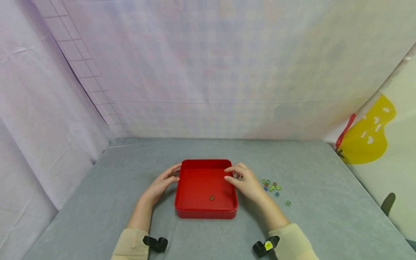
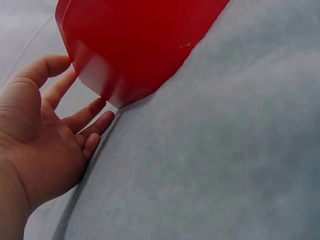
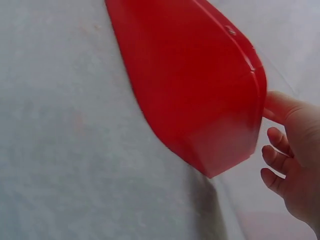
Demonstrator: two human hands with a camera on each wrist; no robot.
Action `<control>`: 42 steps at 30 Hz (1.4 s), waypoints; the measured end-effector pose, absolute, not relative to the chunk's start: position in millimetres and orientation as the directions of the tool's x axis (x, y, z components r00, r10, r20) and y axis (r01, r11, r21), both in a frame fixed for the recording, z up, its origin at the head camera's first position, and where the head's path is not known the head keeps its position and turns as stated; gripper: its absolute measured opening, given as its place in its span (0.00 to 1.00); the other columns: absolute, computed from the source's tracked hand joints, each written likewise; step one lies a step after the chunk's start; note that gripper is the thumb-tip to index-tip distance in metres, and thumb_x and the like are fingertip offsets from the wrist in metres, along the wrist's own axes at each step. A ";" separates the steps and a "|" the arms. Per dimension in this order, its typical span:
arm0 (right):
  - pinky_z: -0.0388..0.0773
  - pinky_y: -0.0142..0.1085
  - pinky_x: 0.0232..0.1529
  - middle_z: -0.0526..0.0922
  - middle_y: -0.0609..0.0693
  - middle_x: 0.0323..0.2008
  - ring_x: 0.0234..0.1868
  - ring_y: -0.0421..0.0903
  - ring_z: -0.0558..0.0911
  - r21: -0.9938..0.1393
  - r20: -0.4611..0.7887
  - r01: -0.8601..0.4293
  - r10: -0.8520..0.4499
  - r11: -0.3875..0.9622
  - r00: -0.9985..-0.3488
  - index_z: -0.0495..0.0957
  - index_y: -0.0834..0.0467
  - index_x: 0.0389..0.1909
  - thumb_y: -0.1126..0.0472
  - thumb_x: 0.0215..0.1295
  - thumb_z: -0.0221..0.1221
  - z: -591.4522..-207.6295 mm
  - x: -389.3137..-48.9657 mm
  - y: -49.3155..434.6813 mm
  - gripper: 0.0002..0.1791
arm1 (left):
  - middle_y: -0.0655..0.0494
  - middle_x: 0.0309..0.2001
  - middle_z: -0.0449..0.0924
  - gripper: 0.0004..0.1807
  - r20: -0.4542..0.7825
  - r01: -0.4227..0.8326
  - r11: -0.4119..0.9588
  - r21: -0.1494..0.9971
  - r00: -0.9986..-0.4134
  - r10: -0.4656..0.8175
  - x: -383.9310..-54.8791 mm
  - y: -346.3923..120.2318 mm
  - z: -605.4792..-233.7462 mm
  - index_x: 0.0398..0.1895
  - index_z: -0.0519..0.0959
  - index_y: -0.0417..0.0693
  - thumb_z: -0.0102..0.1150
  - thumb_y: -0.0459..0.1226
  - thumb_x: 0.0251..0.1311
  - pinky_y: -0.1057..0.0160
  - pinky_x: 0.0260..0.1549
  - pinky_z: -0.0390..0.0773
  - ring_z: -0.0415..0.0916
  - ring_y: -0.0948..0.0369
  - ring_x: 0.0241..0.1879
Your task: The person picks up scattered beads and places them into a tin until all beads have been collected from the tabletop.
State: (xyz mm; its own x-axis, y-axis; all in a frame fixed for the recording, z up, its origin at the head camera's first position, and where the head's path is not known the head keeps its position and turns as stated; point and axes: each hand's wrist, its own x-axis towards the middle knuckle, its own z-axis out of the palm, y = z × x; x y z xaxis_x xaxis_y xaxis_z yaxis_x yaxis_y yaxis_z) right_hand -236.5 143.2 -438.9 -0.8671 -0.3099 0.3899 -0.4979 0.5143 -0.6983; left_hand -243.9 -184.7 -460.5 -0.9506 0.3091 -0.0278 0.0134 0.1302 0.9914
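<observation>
A square red tray [image 1: 206, 213] with low walls sits on the grey cloth. Inside it, near the front, lies one small greenish bead [image 1: 211, 198]. My left hand [image 1: 162, 183] is at the tray's left side, its fairly straight fingertips touching the wall in the left wrist view. At the right rim, my right hand [image 1: 244, 180] has thumb and index finger reaching over the edge, parted from each other. Its other fingers curl loosely outside the wall, with nothing seen between them. Beyond the right hand lie several small ring-shaped beads [image 1: 271, 188] in green, blue and brown.
One green bead [image 1: 287, 203] lies apart from the cluster, nearer the front. The grey cloth-covered table [image 1: 136, 155] meets a pale checked curtain [image 1: 208, 79] at the back. Fabric hangs on both sides. A black wrist camera [image 1: 159, 244] sits at each sleeve.
</observation>
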 end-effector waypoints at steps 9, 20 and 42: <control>0.71 0.38 0.32 0.76 0.51 0.37 0.35 0.46 0.71 -0.717 0.359 -0.465 -0.296 0.519 -0.885 0.82 0.57 0.47 0.57 0.61 0.65 -426.0 -234.3 156.1 0.14 | 0.44 0.69 0.59 0.28 -0.028 0.011 0.124 0.992 -0.951 0.309 -243.5 -185.5 -460.2 0.72 0.61 0.50 0.50 0.34 0.69 0.43 0.63 0.54 0.56 0.49 0.67; 0.69 0.37 0.31 0.73 0.51 0.32 0.33 0.47 0.71 -0.699 0.423 -0.481 -0.237 0.530 -0.875 0.83 0.55 0.45 0.60 0.60 0.66 -412.3 -235.0 178.2 0.12 | 0.44 0.69 0.59 0.29 -0.027 0.011 0.123 0.992 -0.953 0.302 -242.5 -185.4 -457.4 0.72 0.61 0.50 0.50 0.33 0.68 0.44 0.63 0.54 0.55 0.50 0.68; 0.69 0.37 0.32 0.71 0.47 0.32 0.34 0.46 0.71 -0.660 0.380 -0.433 -0.224 0.614 -0.898 0.82 0.54 0.47 0.57 0.62 0.64 -420.5 -229.3 216.7 0.13 | 0.43 0.70 0.59 0.29 -0.031 0.006 0.120 0.993 -0.952 0.303 -244.3 -184.7 -459.5 0.72 0.60 0.48 0.50 0.32 0.68 0.44 0.63 0.54 0.54 0.49 0.68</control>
State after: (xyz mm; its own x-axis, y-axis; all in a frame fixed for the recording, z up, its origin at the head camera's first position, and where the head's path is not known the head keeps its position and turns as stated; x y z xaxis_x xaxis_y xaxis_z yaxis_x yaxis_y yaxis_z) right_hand -229.3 216.7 -420.5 -0.8976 -0.2242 0.3796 -0.4326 0.6143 -0.6599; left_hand -244.3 -184.7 -459.5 -0.9524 0.3034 -0.0312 0.0057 0.1198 0.9928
